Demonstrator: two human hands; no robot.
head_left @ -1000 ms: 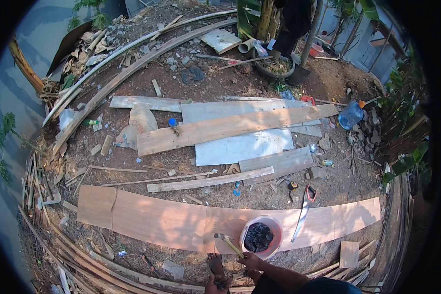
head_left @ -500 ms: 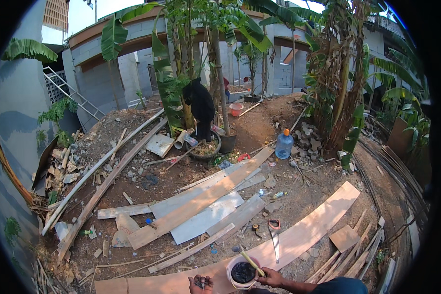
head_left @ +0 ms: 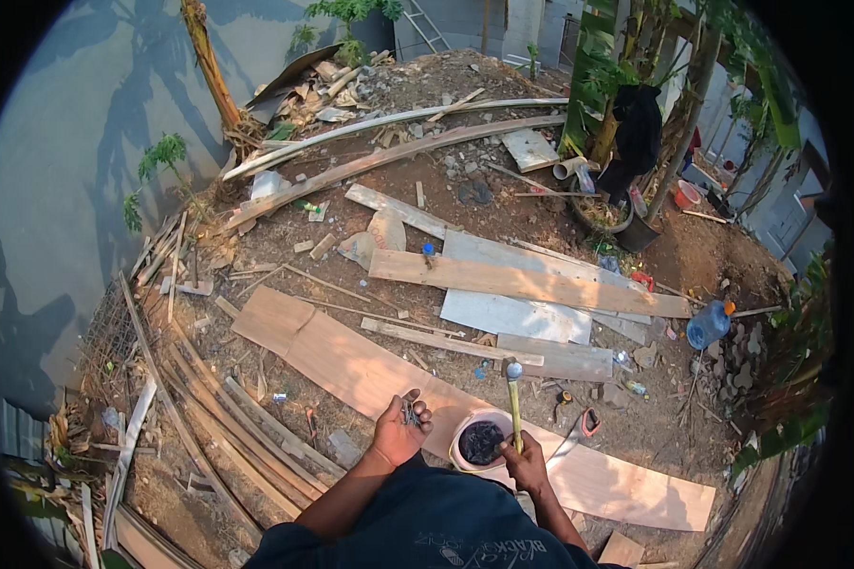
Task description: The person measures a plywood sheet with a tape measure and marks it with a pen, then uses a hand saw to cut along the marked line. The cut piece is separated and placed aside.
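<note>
My left hand (head_left: 399,438) is turned palm up with its fingers curled, cradling several thin grey nails (head_left: 411,412). My right hand (head_left: 525,463) grips a hammer (head_left: 515,403) low on its pale yellowish handle, with the metal head pointing up and away from me. Between the hands stands a light pinkish bucket (head_left: 457,446) with a black plastic bag or lining (head_left: 481,442) inside; what lies deeper in it is hidden. Beneath and behind the bucket runs a long reddish-brown wooden board (head_left: 346,365) on the ground.
A handsaw (head_left: 579,431) with an orange handle rests by the board, near a small dark-and-yellow object (head_left: 563,398). Farther off lie planks (head_left: 531,277) and a grey sheet (head_left: 512,310). Long timber strips (head_left: 242,436) are at left, a blue water jug (head_left: 709,325) at right.
My view has swung left and down, bringing my arms and torso into sight. The hammer, slanted over the bucket before, now stands nearly straight. Nails stay in my left hand.
</note>
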